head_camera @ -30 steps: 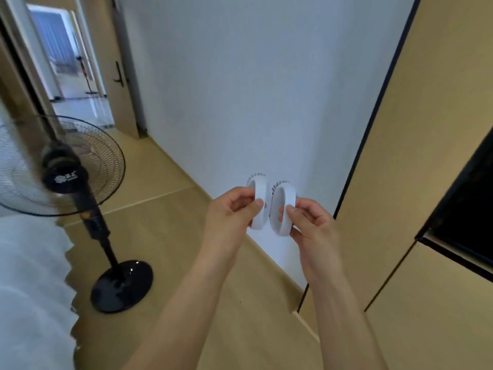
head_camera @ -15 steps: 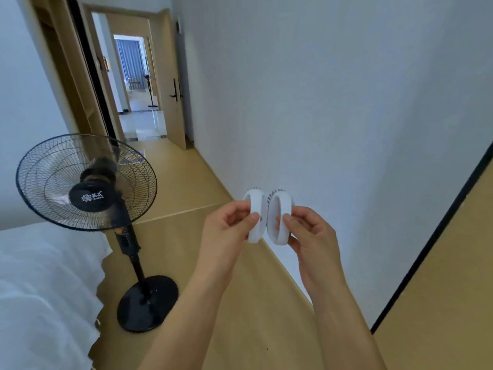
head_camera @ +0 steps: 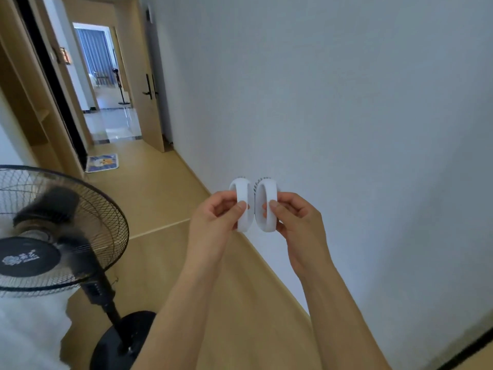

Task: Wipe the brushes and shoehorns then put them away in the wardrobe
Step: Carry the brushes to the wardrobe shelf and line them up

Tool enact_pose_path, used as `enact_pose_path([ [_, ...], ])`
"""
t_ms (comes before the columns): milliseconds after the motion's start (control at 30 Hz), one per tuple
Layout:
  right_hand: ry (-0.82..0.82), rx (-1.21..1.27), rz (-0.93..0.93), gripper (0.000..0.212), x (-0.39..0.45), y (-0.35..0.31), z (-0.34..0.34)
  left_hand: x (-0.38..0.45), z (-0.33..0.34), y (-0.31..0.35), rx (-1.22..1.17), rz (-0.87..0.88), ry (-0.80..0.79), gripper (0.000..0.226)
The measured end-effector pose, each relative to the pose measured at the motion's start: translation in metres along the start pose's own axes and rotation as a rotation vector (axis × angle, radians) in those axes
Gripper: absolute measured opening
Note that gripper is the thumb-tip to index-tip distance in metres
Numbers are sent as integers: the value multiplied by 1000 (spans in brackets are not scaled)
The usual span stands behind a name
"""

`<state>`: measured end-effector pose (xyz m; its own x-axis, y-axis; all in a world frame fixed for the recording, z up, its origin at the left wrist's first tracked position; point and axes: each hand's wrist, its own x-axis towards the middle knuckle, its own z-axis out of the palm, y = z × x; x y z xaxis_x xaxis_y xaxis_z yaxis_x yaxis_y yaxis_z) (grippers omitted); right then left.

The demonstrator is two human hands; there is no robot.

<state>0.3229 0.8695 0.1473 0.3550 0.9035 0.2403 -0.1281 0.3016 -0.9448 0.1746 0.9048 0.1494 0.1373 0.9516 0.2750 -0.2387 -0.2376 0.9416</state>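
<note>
Two white ring-handled brushes (head_camera: 254,205), bristles at top, side by side

A pale grey-white wall (head_camera: 333,102) runs along the right above a light wood floor (head_camera: 160,198). A black pedestal fan (head_camera: 53,236) stands at the left beside white bedding (head_camera: 24,335). Beyond a small patterned mat (head_camera: 102,162), an open wooden door (head_camera: 149,84) leads to a bright room with blue curtains (head_camera: 92,49).
</note>
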Motion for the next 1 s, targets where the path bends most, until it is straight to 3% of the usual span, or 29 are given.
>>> enact_pose_path([
  [433,-137,-26,88,19,156,91,70,145,-65,-59,62,-47,185,18],
  [1000,-346,99,177,18,493,176,150,456,-77,-115,144,-15,479,19],
])
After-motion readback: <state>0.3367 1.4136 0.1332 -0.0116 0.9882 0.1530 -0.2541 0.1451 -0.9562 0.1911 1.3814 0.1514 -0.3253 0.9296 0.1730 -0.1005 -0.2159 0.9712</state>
